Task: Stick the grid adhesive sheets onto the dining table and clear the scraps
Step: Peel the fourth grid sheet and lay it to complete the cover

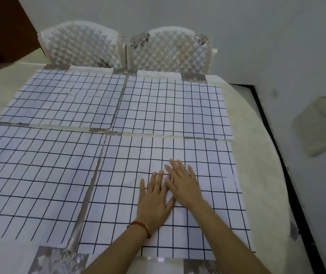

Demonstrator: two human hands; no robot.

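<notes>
Both hands, left hand [154, 202] and right hand [182, 182], press flat with fingers straight on the near-right sheet [207, 214]; smoothing outward should clear wrinkles.

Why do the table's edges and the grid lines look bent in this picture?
Head view: the wide-angle lens bows the grid sheets and the table rim; lighting is soft, with faint shadows under the left hand and right hand, and slight overall blur.
</notes>
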